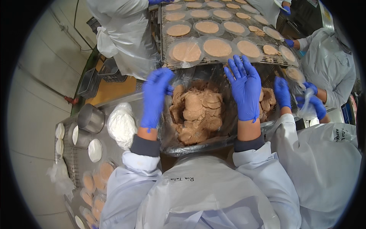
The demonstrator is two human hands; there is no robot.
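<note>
Open passage: centre of the frame, between the left hand (156, 97) and the right hand (244, 89), above the meat heap (200, 110). Lower limit: the plastic-lined rim of the tub (198, 150). Upper limit: the front edge of the wire rack, whose plastic-backed patties (217, 48) fill most of the near row (narrow strips of mesh show between them). Left of centre: a white bundle (122, 126) and metal pots (91, 118) obstruct the table (78, 162); a bare strip of metal runs below them. Right of centre: a co-worker's hand (282, 93) blocks sideways travel just beside the right hand. Upper left: an aproned person (122, 34) closes the rack's side.
</note>
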